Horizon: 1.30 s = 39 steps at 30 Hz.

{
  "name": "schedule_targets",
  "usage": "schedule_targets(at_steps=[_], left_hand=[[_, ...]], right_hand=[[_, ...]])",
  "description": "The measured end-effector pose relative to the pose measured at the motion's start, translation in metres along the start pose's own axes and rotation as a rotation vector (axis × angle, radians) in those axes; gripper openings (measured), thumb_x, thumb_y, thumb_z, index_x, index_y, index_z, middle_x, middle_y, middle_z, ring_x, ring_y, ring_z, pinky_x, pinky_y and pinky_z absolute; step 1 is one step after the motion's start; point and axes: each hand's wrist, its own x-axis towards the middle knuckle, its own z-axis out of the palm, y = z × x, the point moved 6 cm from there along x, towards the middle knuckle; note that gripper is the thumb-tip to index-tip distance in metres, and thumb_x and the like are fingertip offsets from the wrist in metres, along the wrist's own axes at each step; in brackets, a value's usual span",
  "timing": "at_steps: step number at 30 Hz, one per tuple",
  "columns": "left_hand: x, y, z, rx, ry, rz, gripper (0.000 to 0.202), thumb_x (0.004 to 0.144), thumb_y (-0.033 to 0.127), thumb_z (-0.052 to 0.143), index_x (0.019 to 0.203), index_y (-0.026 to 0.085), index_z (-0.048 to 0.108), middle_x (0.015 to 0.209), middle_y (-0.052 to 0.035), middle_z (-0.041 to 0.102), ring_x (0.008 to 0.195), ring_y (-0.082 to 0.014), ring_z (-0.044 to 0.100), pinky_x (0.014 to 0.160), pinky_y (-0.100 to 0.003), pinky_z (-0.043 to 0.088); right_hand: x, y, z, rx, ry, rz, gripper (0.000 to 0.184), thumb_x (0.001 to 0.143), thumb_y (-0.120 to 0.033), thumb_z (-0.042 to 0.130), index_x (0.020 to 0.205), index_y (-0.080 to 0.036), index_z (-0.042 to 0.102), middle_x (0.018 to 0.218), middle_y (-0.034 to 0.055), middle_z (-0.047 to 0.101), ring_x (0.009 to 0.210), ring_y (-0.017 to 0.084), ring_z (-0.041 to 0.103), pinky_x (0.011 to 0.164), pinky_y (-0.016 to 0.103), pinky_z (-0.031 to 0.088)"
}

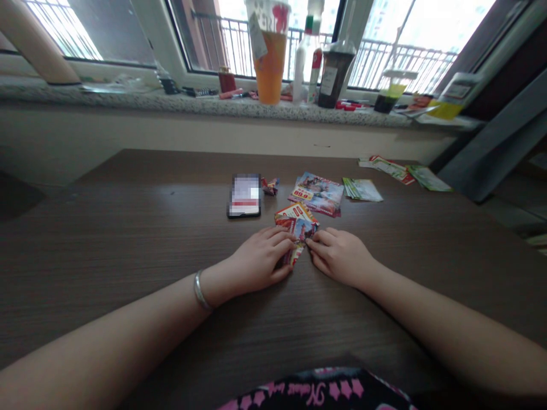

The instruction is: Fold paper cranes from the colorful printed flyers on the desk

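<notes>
A small colourful printed paper, red and blue and partly folded, lies on the dark wooden table in front of me. My left hand rests on its left edge with the fingers curled and pressed down on it. From the right, my right hand pinches the paper's right edge with its fingertips. A silver bracelet circles my left wrist.
A black phone lies just beyond the paper, with a small folded piece beside it. More leaflets and green papers lie to the right. The windowsill holds an orange drink cup, bottles and a dark drink.
</notes>
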Motion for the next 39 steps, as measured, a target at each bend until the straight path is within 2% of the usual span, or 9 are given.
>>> schedule_targets(at_steps=[6, 11, 17, 22, 28, 32, 36, 39], left_hand=[[0.001, 0.000, -0.001, -0.013, -0.010, -0.007, 0.028, 0.088, 0.033, 0.055, 0.109, 0.016, 0.059, 0.120, -0.0108, 0.060, 0.118, -0.0246, 0.051, 0.106, -0.043, 0.039], [0.001, 0.000, 0.000, -0.006, -0.030, -0.016, 0.029, 0.088, 0.033, 0.055, 0.110, 0.016, 0.058, 0.121, -0.0101, 0.060, 0.119, -0.0242, 0.050, 0.108, -0.041, 0.036], [0.001, -0.001, -0.001, -0.032, -0.041, -0.007, 0.029, 0.087, 0.035, 0.056, 0.110, 0.017, 0.058, 0.124, -0.0083, 0.058, 0.121, -0.0236, 0.049, 0.109, -0.040, 0.035], [-0.001, -0.003, -0.002, -0.053, -0.044, 0.008, 0.035, 0.085, 0.038, 0.059, 0.113, 0.017, 0.058, 0.127, -0.0091, 0.057, 0.121, -0.0251, 0.049, 0.108, -0.041, 0.035], [-0.005, -0.007, 0.000, -0.101, -0.047, 0.039, 0.041, 0.082, 0.039, 0.064, 0.118, 0.021, 0.057, 0.133, -0.0080, 0.054, 0.127, -0.0257, 0.045, 0.108, -0.045, 0.035], [-0.008, -0.004, -0.001, -0.117, -0.048, 0.110, 0.036, 0.086, 0.034, 0.061, 0.121, 0.025, 0.058, 0.136, -0.0074, 0.053, 0.128, -0.0254, 0.044, 0.109, -0.048, 0.034], [-0.009, 0.000, -0.003, -0.101, -0.058, 0.140, 0.034, 0.088, 0.029, 0.056, 0.122, 0.025, 0.057, 0.139, -0.0072, 0.051, 0.130, -0.0261, 0.043, 0.110, -0.050, 0.033], [-0.010, 0.003, -0.004, -0.077, -0.082, 0.150, 0.033, 0.090, 0.030, 0.055, 0.122, 0.024, 0.057, 0.141, -0.0082, 0.048, 0.133, -0.0275, 0.040, 0.111, -0.051, 0.031]], right_hand=[[-0.002, -0.016, -0.007, 0.111, -0.050, -0.087, 0.027, 0.091, -0.028, 0.046, 0.105, -0.018, 0.066, 0.085, 0.0040, 0.062, 0.075, 0.018, 0.057, 0.064, 0.032, 0.041], [-0.002, -0.023, -0.012, 0.216, -0.054, -0.167, 0.027, 0.089, -0.024, 0.047, 0.111, -0.018, 0.063, 0.092, 0.0046, 0.063, 0.082, 0.018, 0.056, 0.068, 0.031, 0.041], [-0.002, -0.024, -0.012, 0.282, -0.048, -0.208, 0.027, 0.088, -0.021, 0.049, 0.110, -0.020, 0.064, 0.088, 0.0041, 0.064, 0.079, 0.018, 0.054, 0.069, 0.030, 0.041], [-0.002, -0.014, -0.008, 0.231, -0.043, -0.139, 0.027, 0.088, -0.022, 0.051, 0.111, -0.025, 0.065, 0.087, 0.0043, 0.064, 0.082, 0.019, 0.053, 0.071, 0.031, 0.042], [-0.001, 0.009, -0.003, 0.169, 0.009, 0.053, 0.027, 0.089, -0.022, 0.050, 0.107, -0.019, 0.069, 0.103, 0.0082, 0.066, 0.093, 0.022, 0.055, 0.081, 0.035, 0.047], [-0.001, 0.025, 0.000, 0.152, 0.051, 0.138, 0.027, 0.088, -0.022, 0.050, 0.106, -0.017, 0.070, 0.115, 0.0095, 0.066, 0.103, 0.024, 0.056, 0.089, 0.039, 0.048], [-0.002, 0.037, 0.003, 0.104, 0.040, 0.234, 0.031, 0.088, -0.025, 0.050, 0.112, -0.016, 0.068, 0.117, 0.0095, 0.066, 0.107, 0.026, 0.056, 0.093, 0.042, 0.047], [-0.003, 0.041, 0.005, 0.080, 0.020, 0.274, 0.031, 0.088, -0.026, 0.050, 0.112, -0.015, 0.067, 0.116, 0.0101, 0.066, 0.108, 0.027, 0.056, 0.092, 0.042, 0.047]])
